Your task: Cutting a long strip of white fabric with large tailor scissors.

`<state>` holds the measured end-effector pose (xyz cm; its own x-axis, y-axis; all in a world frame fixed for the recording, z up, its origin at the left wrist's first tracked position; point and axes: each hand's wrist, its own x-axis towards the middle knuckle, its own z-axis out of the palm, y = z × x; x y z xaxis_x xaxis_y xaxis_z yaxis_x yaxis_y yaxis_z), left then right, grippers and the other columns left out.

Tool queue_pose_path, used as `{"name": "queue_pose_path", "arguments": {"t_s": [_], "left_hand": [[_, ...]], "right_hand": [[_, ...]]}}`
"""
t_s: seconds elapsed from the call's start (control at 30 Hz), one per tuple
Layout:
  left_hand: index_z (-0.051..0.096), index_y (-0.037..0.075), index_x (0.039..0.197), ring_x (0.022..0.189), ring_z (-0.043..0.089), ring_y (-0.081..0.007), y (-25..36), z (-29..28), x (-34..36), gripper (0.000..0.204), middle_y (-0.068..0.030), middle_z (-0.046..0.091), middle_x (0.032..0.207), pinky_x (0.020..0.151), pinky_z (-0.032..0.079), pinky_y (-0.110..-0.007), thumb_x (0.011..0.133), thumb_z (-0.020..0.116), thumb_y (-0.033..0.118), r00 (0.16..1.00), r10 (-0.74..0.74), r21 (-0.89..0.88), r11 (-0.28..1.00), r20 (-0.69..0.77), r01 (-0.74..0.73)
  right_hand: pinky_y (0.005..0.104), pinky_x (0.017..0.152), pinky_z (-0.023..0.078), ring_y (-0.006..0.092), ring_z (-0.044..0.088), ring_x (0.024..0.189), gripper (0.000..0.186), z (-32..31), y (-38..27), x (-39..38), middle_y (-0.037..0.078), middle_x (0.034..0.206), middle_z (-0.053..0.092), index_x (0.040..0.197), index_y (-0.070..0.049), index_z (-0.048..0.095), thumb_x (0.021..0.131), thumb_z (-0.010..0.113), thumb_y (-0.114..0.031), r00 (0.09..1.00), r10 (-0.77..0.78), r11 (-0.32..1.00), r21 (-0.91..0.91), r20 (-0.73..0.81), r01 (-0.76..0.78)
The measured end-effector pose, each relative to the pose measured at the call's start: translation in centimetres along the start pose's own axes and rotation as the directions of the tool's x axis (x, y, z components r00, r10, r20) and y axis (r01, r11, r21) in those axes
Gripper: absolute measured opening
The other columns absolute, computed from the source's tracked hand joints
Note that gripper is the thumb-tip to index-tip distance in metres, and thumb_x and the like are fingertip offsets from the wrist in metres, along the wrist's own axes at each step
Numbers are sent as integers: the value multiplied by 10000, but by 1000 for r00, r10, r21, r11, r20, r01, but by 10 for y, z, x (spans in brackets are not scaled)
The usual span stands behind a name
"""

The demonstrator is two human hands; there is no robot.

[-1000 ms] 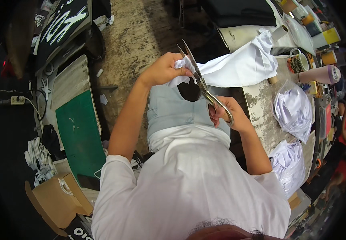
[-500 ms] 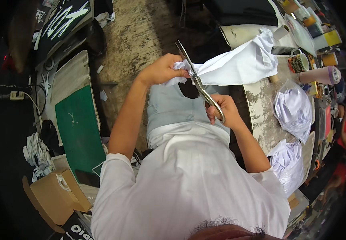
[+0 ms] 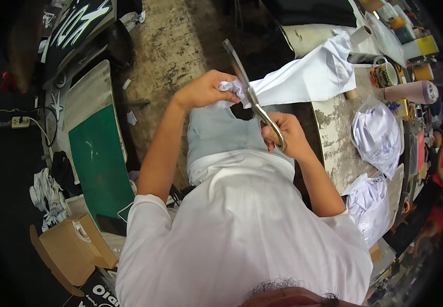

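Head view: left hand (image 3: pixel 203 92) pinches the bunched end of a white cloth (image 3: pixel 303 79). Right hand (image 3: pixel 289 135) grasps the scissors (image 3: pixel 255 101) by the handles; blades close together, lying across the cloth just beside the left hand, tips pointing away from the person. Cloth runs rightward from there, far end crumpled on the worn table (image 3: pixel 334 135). Also at right: two bags (image 3: pixel 377 135) of white fabric, mug (image 3: pixel 383 75), pink tumbler (image 3: pixel 406 92).

Open cardboard box (image 3: pixel 68 250) lower left; green sheet (image 3: pixel 101 161) beyond; patterned mug (image 3: pixel 378 77) near pink tumbler (image 3: pixel 408 92).
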<state>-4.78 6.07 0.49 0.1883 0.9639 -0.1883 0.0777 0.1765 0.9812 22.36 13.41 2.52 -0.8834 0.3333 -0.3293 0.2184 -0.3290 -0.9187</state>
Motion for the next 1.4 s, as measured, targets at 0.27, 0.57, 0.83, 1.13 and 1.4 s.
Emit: {"name": "queue_pose_path", "arguments": {"t_s": [0.27,0.57,0.83,1.13,1.4], "left_hand": [[682,20,1038,770,573,-61,14,17,-1,237,-1,664,872,666,431,-211,948,636,234,955,91,-76,990,-284,-117],[660,-5,1023,636,574,-101,33,49,12,197,-44,633,723,571,429,-229,957,622,176,974,67,-198,974,-215,-110],[523,12,1180,706,490,-56,65,73,19,377,-4,555,829,612,381,-197,908,653,239,933,183,-228,938,-311,-260],[432,-22,1362,919,503,-95,128,210,181,585,-69,568,1117,737,407,-195,797,555,69,963,221,-152,968,156,-197],[612,-40,1147,808,649,-173,88,350,323,336,-98,703,882,730,505,-284,822,671,22,973,207,-317,934,100,-166]], "right_hand": [[205,561,437,55,544,597,264,-19,-31,23,19,737,658,940,14,698,803,819,-177,861,-348,931,-246,-372,270],[257,738,515,85,634,800,381,-32,-15,44,63,889,702,1100,-4,700,726,653,54,918,-327,903,-359,-223,235],[336,586,464,185,570,588,146,-72,-8,55,115,680,640,834,-13,647,707,673,-79,811,-459,829,-502,-363,245],[328,662,501,191,629,707,259,-108,31,80,91,780,677,934,-51,689,697,738,-144,754,-608,740,-522,-250,424],[392,666,515,301,665,733,249,-119,31,63,150,806,681,876,-39,675,646,722,-118,747,-616,724,-551,-249,414]]}}
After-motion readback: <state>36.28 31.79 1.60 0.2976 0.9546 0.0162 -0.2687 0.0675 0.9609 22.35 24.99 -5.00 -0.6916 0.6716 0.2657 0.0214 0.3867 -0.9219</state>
